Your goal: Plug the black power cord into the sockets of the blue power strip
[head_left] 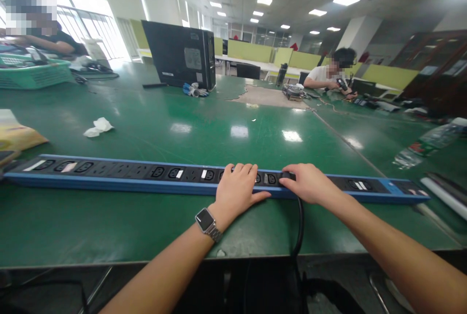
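Note:
A long blue power strip (120, 185) with a row of black sockets lies across the green table in front of me. My left hand (237, 185), with a watch (207, 221) on its wrist, rests over the strip's middle, fingers stretched and thumb apart. To its right, my right hand (306, 182) has its fingers closed around a black plug (288, 176) at one of the sockets. How deep the plug sits cannot be made out. From under that hand a black cable (301, 226) hangs down past the table edge.
Behind the strip stand a black computer case (178, 56) and gloves (196, 90). Crumpled tissue (100, 126) and a green basket (36, 73) are at left. A plastic bottle (426, 143) lies at right. Two people sit at the table's far sides.

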A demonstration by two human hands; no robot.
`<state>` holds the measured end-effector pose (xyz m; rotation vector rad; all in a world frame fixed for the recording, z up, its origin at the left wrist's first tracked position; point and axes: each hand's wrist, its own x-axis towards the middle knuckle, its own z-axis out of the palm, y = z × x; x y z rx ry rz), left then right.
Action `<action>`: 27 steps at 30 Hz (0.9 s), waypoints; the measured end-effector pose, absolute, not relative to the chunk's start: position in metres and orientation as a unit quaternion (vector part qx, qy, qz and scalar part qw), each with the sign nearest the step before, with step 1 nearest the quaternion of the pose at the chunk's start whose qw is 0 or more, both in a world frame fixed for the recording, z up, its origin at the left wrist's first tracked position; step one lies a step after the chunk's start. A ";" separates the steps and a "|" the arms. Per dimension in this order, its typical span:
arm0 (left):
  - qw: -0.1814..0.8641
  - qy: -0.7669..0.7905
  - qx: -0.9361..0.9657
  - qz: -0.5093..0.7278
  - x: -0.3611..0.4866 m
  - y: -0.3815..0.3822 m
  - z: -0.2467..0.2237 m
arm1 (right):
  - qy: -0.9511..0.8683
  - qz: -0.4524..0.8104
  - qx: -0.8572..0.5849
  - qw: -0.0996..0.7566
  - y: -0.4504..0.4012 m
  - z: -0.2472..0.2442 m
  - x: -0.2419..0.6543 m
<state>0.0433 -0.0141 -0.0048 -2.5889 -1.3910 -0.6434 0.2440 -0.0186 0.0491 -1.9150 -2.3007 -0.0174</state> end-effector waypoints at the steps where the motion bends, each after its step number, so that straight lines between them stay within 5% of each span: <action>1: 0.075 -0.464 -0.858 -0.206 0.044 -0.014 -0.005 | -0.762 -0.001 -0.640 0.101 -0.021 0.061 0.245; 5: 0.090 -0.466 -0.859 -0.193 0.045 -0.014 -0.006 | -0.717 -0.037 -0.665 0.208 -0.026 0.120 0.263; 8: 0.092 -0.465 -0.860 -0.191 0.044 -0.013 -0.006 | -0.716 -0.046 -0.677 0.161 -0.023 0.137 0.298; 16: 0.089 -0.460 -0.862 -0.193 0.045 -0.013 -0.005 | -0.665 0.027 -0.746 0.013 -0.016 0.075 0.399; 27: 0.102 -0.458 -0.862 -0.190 0.044 -0.014 -0.006 | -0.691 0.058 -0.719 0.033 -0.016 0.062 0.417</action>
